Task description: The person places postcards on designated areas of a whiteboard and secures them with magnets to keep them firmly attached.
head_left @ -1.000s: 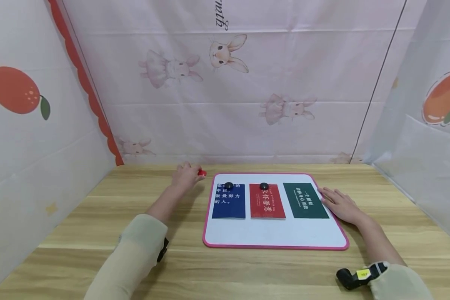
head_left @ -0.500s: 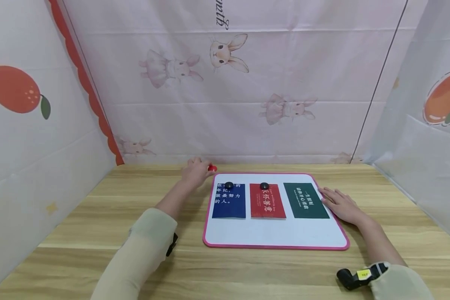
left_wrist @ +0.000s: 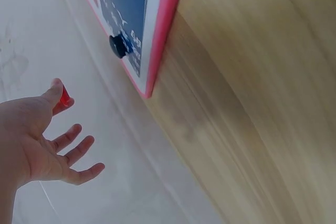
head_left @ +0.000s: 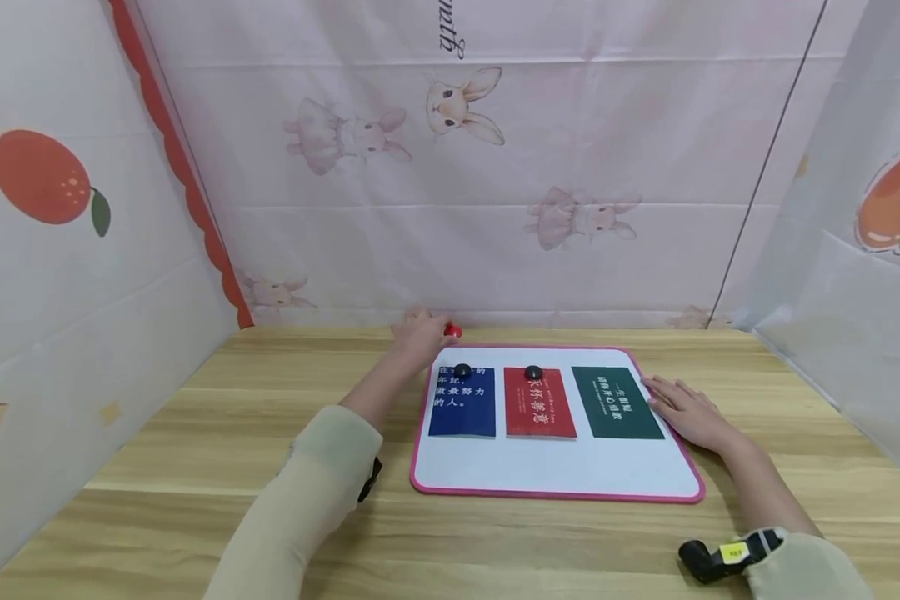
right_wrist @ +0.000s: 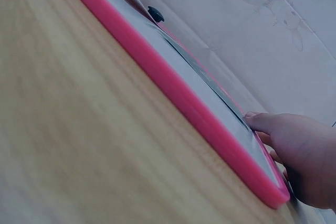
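My left hand [head_left: 420, 337] pinches a small red magnet [head_left: 453, 331] between thumb and index finger, above the far left corner of a pink-rimmed whiteboard [head_left: 555, 471]. In the left wrist view the other fingers spread loosely away from the red magnet [left_wrist: 64, 96]. On the board lie a blue card [head_left: 461, 417], a red card [head_left: 540, 408] and a green card [head_left: 618, 408]. Black magnets sit on the top edges of the blue card [left_wrist: 126, 9] and the red one. My right hand [head_left: 692, 414] rests at the board's right rim, its thumb touching the green card's edge.
The whiteboard lies flat on a wooden table [head_left: 450, 542]. A pale cloth with rabbit prints [head_left: 390, 250] hangs behind the table's far edge, and more cloth walls stand at left and right. A black wrist camera [head_left: 708, 561] is strapped at the right sleeve.
My left hand has moved right with the red magnet, from beside the board to its far left corner. The right hand, board and cards stay put; the head view shifted slightly.
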Demonstrator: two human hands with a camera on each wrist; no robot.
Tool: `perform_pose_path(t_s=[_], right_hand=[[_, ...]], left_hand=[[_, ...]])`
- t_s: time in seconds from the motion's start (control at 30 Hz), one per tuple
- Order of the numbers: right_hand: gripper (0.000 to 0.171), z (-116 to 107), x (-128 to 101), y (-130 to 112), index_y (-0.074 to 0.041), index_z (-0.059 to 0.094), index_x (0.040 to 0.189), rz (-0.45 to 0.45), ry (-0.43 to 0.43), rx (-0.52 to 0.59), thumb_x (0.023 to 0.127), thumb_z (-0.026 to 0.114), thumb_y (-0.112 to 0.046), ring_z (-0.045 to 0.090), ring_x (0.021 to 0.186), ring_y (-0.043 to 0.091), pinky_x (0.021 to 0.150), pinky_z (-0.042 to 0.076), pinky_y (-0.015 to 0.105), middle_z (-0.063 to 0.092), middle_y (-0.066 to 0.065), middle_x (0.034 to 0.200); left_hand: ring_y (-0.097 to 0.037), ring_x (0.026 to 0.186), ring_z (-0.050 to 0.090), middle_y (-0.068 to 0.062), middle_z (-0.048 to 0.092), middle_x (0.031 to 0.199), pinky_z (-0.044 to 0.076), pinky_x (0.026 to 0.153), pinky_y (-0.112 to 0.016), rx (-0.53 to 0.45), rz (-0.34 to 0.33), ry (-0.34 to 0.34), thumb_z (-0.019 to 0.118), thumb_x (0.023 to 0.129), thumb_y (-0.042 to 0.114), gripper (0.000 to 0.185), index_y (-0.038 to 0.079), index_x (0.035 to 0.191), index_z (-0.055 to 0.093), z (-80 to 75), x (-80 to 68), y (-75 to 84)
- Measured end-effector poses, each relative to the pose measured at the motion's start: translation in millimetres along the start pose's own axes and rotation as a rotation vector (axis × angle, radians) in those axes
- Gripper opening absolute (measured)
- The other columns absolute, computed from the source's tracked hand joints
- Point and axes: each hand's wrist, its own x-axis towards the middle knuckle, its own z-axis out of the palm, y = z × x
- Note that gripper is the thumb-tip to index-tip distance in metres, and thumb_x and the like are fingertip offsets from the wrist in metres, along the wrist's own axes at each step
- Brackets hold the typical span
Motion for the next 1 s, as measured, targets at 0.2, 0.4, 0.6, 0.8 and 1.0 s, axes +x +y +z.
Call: perform_pose_path(t_s=[0.2, 0.4, 0.6, 0.8, 1.0], right_hand=[[0.059, -0.1, -0.7, -1.4, 0.0, 0.028, 0.141, -0.002, -0.002, 0.001, 0.097, 0.04, -0.037, 0.005, 0.126, 0.054, 0.098, -0.001, 0.064, 0.02, 0.032, 0.141], [0.059, 0.2, -0.7, -2.6, 0.0, 0.028, 0.141, -0.001, 0.002, 0.007, 0.097, 0.04, -0.037, 0.005, 0.126, 0.054, 0.098, -0.001, 0.064, 0.02, 0.032, 0.141], [0.059, 0.1, -0.9, -1.5, -0.001, 0.028, 0.142, -0.001, 0.002, 0.01, 0.097, 0.039, -0.038, 0.005, 0.126, 0.054, 0.098, -0.001, 0.064, 0.02, 0.031, 0.142], [0.059, 0.9, -2.4, -1.7, -0.001, 0.029, 0.141, -0.004, 0.008, 0.011, 0.097, 0.04, -0.038, 0.005, 0.126, 0.054, 0.098, -0.001, 0.065, 0.02, 0.031, 0.141], [0.06, 1.2, -1.6, -2.5, -0.001, 0.029, 0.141, -0.001, 0.005, 0.016, 0.097, 0.04, -0.039, 0.005, 0.126, 0.054, 0.098, -0.001, 0.065, 0.02, 0.031, 0.142]], left_hand=[[-0.03, 0.11, 0.042, -0.012, 0.051, 0.117, 0.037, 0.088, -0.049, 0.004, 0.015, -0.007, 0.054, 0.09, 0.041, 0.042, 0.02, 0.127, 0.054, 1.5, 0.2, 16.6], [-0.026, 0.108, 0.045, -0.009, 0.052, 0.115, 0.038, 0.089, -0.044, 0.052, 0.035, -0.018, 0.053, 0.091, 0.042, 0.045, 0.022, 0.13, 0.052, 4.1, 2.5, 33.1], [-0.026, 0.108, 0.046, -0.009, 0.05, 0.119, 0.04, 0.089, -0.046, 0.073, 0.039, -0.02, 0.052, 0.089, 0.047, 0.048, 0.025, 0.132, 0.05, 10.6, 5.6, 47.8], [-0.026, 0.109, 0.046, -0.008, 0.051, 0.118, 0.04, 0.088, -0.047, 0.065, 0.044, -0.032, 0.052, 0.089, 0.048, 0.048, 0.027, 0.132, 0.05, 15.4, 8.3, 63.0], [-0.026, 0.111, 0.044, -0.008, 0.05, 0.117, 0.039, 0.089, -0.048, 0.051, 0.039, -0.027, 0.052, 0.089, 0.048, 0.046, 0.028, 0.131, 0.051, 14.4, 9.8, 74.8]])
